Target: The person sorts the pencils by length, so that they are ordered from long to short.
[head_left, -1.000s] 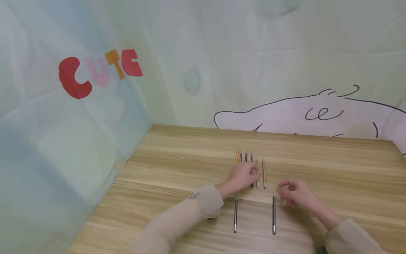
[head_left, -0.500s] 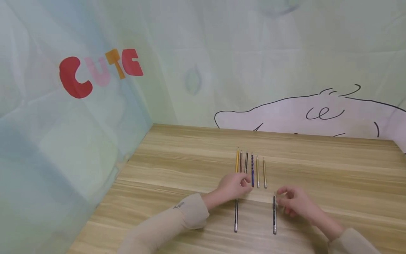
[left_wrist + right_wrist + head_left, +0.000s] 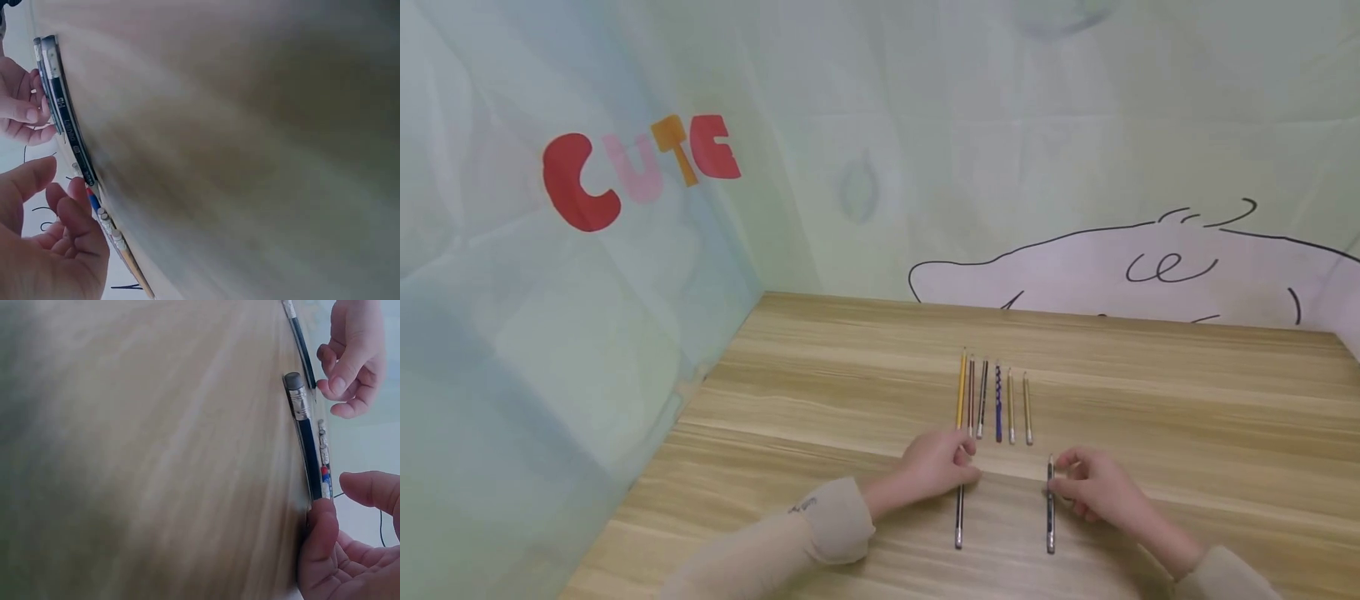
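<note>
Two black pencils lie on the table's near part in the head view, a left one [image 3: 959, 517] and a right one [image 3: 1051, 521]. My left hand [image 3: 934, 465] hovers over the tip end of the left one and hides it; its thumb and fingers stay apart in the left wrist view, by that pencil [image 3: 70, 125]. Beside the right pencil is my right hand [image 3: 1101, 485], with its fingertips at the upper part. The right wrist view shows a gap between thumb and forefinger there, next to the pencil [image 3: 306, 447].
Farther back lies a row of several pencils: a yellow pencil [image 3: 961, 387], a dark red pencil [image 3: 972, 392], a black pencil [image 3: 982, 396], a blue patterned pencil [image 3: 998, 404] and two tan pencils, one of them rightmost [image 3: 1027, 408]. Printed cloth walls [image 3: 820, 167] border the wooden table [image 3: 1187, 400].
My left hand has come back from the row of pencils, leftward and nearer, to the left black pencil. The right hand has shifted slightly left, closer to the right pencil.
</note>
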Demonstrator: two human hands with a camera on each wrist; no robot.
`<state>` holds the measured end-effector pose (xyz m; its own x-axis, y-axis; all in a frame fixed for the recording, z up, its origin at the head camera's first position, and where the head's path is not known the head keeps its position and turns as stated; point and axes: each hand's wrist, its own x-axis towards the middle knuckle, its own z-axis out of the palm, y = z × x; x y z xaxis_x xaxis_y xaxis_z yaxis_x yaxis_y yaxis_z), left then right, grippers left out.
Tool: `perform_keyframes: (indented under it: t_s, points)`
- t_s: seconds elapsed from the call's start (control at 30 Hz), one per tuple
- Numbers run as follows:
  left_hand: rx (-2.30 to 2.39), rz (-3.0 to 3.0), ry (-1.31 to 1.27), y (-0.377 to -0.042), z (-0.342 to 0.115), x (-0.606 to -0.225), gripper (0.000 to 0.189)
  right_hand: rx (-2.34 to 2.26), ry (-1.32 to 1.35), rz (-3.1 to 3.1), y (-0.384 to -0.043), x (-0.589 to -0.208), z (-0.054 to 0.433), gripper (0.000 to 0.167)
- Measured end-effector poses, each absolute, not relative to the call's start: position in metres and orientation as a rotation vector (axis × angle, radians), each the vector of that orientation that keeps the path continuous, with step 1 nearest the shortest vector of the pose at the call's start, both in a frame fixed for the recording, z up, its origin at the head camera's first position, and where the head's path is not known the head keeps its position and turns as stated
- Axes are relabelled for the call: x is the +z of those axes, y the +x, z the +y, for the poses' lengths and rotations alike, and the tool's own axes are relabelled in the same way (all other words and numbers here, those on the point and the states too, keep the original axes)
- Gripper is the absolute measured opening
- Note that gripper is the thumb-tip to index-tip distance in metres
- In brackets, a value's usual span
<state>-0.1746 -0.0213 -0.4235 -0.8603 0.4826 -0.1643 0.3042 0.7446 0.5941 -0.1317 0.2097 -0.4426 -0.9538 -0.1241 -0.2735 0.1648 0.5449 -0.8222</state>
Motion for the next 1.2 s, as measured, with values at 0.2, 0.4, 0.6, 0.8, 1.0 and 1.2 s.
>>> perform_keyframes:
  t_s: [0.2, 0.4, 0.6, 0.8, 1.0, 1.2]
  points:
    - [0.822, 2.645, 0.638, -0.168, -0.027, -0.427, 0.027, -1.300, 0.079, 2.564, -0.131, -0.443, 0.204, 0.041]
    - [0.786, 2.649, 0.619, -0.161, -0.030, -0.426, 0.023, -1.233, 0.092, 2.633, -0.131, -0.442, 0.199, 0.038]
    - [0.706, 2.664, 0.574, -0.155, -0.032, -0.426, 0.027, -1.162, 0.098, 2.678, -0.132, -0.442, 0.197, 0.039]
    - [0.674, 2.661, 0.556, -0.154, -0.032, -0.427, 0.027, -1.135, 0.091, 2.677, -0.131, -0.441, 0.195, 0.039]
    - [0.696, 2.639, 0.584, -0.153, -0.031, -0.425, 0.024, -1.157, 0.061, 2.667, -0.130, -0.442, 0.196, 0.038]
    - [0.679, 2.636, 0.592, -0.153, -0.029, -0.426, 0.024, -1.176, 0.039, 2.666, -0.129, -0.441, 0.196, 0.036]
